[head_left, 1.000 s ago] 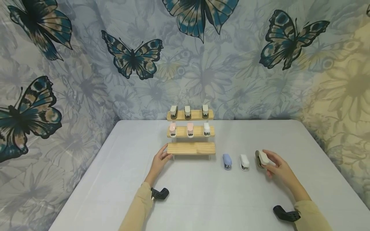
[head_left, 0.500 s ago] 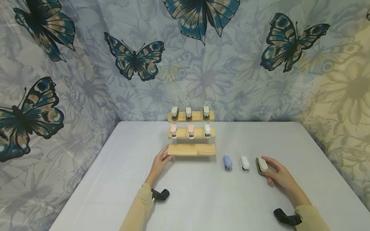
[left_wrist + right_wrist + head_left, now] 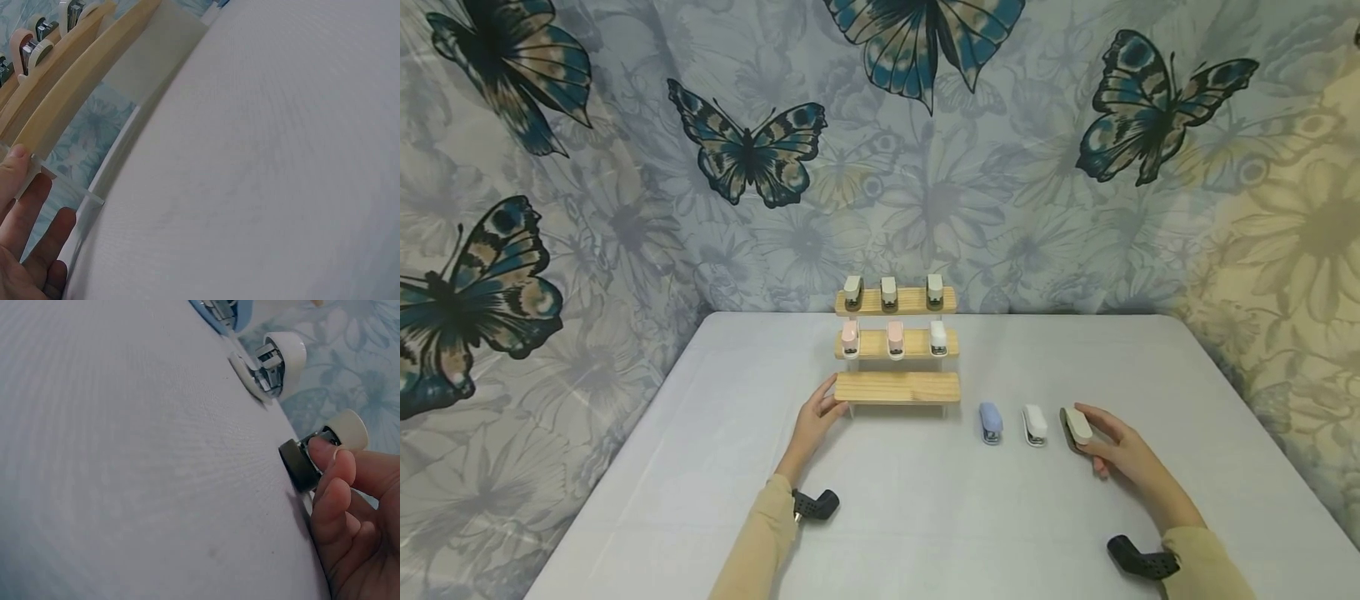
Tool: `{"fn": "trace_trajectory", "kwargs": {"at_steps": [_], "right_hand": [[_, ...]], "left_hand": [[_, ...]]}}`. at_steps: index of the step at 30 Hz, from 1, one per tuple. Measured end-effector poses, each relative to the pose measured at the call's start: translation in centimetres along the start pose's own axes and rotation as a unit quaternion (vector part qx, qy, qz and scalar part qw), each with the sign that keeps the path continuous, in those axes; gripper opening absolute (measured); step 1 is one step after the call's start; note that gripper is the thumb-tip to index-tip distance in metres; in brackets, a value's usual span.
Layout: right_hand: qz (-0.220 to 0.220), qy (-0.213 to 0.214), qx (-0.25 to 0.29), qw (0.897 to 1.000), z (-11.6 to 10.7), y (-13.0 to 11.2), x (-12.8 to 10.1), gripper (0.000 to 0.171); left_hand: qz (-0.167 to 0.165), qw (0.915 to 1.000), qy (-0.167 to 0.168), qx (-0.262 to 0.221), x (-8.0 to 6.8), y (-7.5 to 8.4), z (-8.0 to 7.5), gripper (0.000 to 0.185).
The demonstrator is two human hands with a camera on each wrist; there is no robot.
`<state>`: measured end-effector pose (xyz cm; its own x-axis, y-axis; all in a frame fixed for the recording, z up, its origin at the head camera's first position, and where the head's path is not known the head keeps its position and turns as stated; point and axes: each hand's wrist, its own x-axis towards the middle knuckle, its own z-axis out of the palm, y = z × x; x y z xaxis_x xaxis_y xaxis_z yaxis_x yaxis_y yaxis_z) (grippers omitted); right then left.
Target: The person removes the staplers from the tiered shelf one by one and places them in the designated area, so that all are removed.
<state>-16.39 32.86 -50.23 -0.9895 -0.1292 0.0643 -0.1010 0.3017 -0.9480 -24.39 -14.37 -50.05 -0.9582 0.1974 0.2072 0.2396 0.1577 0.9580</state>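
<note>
My right hand [image 3: 1123, 446] pinches a small cream stapler [image 3: 1079, 426] with a dark olive base, at the right end of a row on the table. In the right wrist view the stapler's base [image 3: 299, 465] is at the tabletop, thumb and fingers at its side. Left of it stand a white stapler [image 3: 1035, 423] and a blue stapler [image 3: 990, 420]. My left hand [image 3: 812, 423] holds the left end of a three-tier wooden display stand [image 3: 897, 388]. In the left wrist view the thumb lies on the end of the lowest shelf [image 3: 81, 94], with fingers below by the clear support.
The stand's top shelf bears cream staplers [image 3: 889, 292]. On the middle shelf sit two pink staplers [image 3: 895, 337] and a white one [image 3: 937, 336]. The lowest shelf bears nothing. Behind the white table [image 3: 925, 517] hangs a butterfly-patterned backdrop [image 3: 940, 208].
My right hand has brought the cream stapler a little nearer to me and lower, in line with the other two. The left hand has stayed at the stand.
</note>
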Motion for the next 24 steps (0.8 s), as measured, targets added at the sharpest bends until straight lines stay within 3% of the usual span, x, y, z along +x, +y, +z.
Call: {"fn": "trace_trajectory", "kwargs": {"at_steps": [4,9,16,20,24], "right_hand": [[0.004,-0.004,0.002,1.000,-0.1,-0.1,0.1,0.062],[0.012,0.000,0.009,1.000,-0.1,0.0,0.4,0.062],[0.018,0.002,0.013,1.000,-0.2,0.2,0.7,0.062],[0.016,-0.005,0.020,1.000,-0.3,0.0,0.6,0.061],[0.016,-0.014,0.026,0.999,-0.3,-0.1,0.5,0.060]], "left_hand": [[0.001,1.0000,0.001,0.003,-0.1,0.2,0.0,0.061],[-0.013,0.9999,0.007,0.004,0.4,-1.5,-0.1,0.064],[0.011,0.9999,0.011,0.005,0.7,-2.5,-0.1,0.065],[0.003,1.0000,0.007,0.003,0.7,-2.0,-0.2,0.065],[-0.005,1.0000,-0.005,-0.005,0.4,-0.5,-0.2,0.062]]}}
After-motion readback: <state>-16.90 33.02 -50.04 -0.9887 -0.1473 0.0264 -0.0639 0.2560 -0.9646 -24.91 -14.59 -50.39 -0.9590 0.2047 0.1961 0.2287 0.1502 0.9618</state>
